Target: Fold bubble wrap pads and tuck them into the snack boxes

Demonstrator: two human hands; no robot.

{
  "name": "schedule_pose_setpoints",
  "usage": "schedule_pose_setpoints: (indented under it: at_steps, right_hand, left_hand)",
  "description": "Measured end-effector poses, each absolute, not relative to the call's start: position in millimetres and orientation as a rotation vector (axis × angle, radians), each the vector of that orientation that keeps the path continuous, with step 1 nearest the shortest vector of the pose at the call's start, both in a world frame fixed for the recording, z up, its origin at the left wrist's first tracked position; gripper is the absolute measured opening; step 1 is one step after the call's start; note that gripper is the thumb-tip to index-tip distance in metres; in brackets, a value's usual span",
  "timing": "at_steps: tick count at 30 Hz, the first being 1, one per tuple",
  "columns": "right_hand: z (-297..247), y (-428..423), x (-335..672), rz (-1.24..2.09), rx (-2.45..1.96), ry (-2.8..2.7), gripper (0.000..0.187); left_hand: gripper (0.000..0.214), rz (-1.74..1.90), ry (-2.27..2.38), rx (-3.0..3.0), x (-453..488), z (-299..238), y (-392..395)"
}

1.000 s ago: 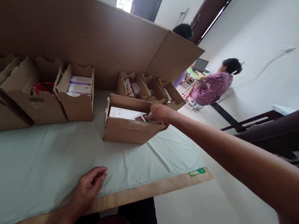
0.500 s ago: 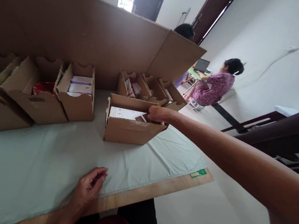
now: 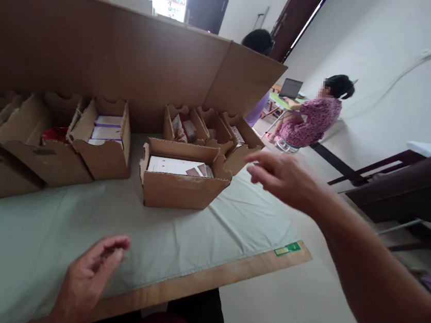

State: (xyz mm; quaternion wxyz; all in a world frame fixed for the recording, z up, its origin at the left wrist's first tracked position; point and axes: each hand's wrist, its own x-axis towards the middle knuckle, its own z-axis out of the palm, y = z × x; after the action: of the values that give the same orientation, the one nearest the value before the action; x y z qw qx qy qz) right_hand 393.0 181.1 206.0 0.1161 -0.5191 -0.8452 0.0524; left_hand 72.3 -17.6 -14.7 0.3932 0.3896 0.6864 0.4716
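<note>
My right hand (image 3: pixel 276 176) is in the air to the right of a cardboard box (image 3: pixel 184 193), its fingers partly stretched out and holding nothing. In that box lie a white carton (image 3: pixel 172 166) and a brown-and-white packet (image 3: pixel 198 170). Lower left, over the cloth near the table's front edge, my left hand (image 3: pixel 94 267) is loosely curled, a gap showing between thumb and fingers and nothing seen in it.
Three small open boxes (image 3: pixel 213 130) stand behind, holding packets. On the left are more cardboard boxes (image 3: pixel 101 161), one with purple-edged white packs. A tall cardboard panel (image 3: pixel 115 51) runs along the back. A pale green cloth (image 3: pixel 160 238) covers the table. Beyond, a person (image 3: pixel 316 116) sits at a laptop.
My right hand has let go of the box's right end and moved away to the right. My left hand has shifted left and slightly down.
</note>
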Motion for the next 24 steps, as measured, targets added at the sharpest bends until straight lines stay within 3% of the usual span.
schedule_pose_setpoints:
  at_steps: [3,6,8,14,19,24]
  right_hand:
    - [138.0,166.1,429.5,0.54,-1.532,-2.255,0.033]
    - [56.9,176.6,427.8,0.817,-1.407,-2.06,0.072]
    - [20.1,187.3,409.4,0.921,-1.302,-1.932,0.081]
    - [2.4,179.7,372.7,0.962,-1.13,-1.747,0.053]
    - [10.0,128.2,386.7,0.834,-1.23,-1.814,0.042]
    - [24.2,97.3,373.0,0.791,-1.18,-1.954,0.038]
  left_hand:
    - [0.065,1.228,1.822,1.137,58.5,-7.4,19.7]
    - [0.099,1.314,1.711,1.234,59.6,-12.8,74.9]
    - [0.108,1.328,1.617,1.289,66.2,-19.7,106.8]
    - [0.086,1.418,1.466,1.238,102.7,-32.5,122.9]
    - [0.058,1.501,1.506,1.188,119.6,-32.1,54.6]
    - [0.057,1.491,1.66,1.152,102.3,-11.5,0.8]
